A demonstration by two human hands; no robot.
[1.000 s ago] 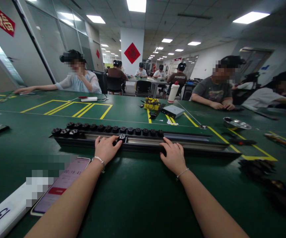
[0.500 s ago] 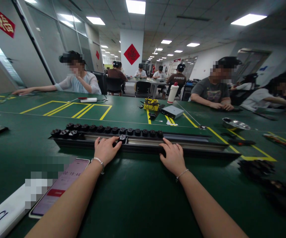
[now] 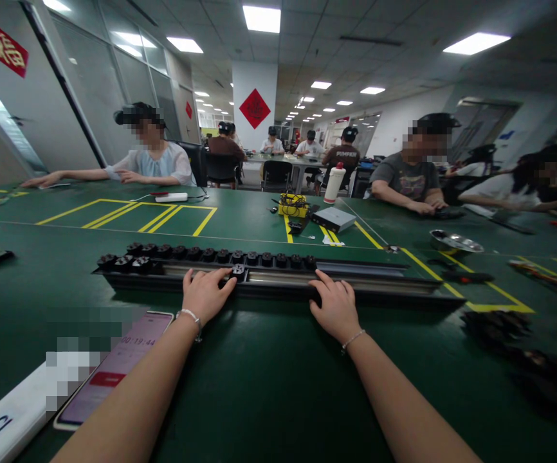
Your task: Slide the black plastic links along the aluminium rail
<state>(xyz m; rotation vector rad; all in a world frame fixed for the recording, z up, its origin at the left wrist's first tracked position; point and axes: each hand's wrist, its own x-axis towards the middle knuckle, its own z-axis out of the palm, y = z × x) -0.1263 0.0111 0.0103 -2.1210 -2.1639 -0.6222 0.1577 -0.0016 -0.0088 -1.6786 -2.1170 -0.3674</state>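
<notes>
A long black rail with silver metal channels [image 3: 278, 278] lies flat, crosswise under the fingers of the left hand [image 3: 206, 294] and right hand [image 3: 336, 308]. A small black plastic block [image 3: 238, 271] sits in it, touching the left fingertips.

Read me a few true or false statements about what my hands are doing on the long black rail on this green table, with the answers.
1. The left hand and the right hand both rest on the long black rail. True.
2. The left hand's fingertips touch a small black part sitting in the rail. True.
3. The right hand holds a screwdriver. False: it lies on the rail with nothing visible in its grip.
4. A phone lies on the green table beside the left forearm. True.
5. The row of black parts sits at the rail's right end. False: it runs along the left and middle stretch.
</notes>
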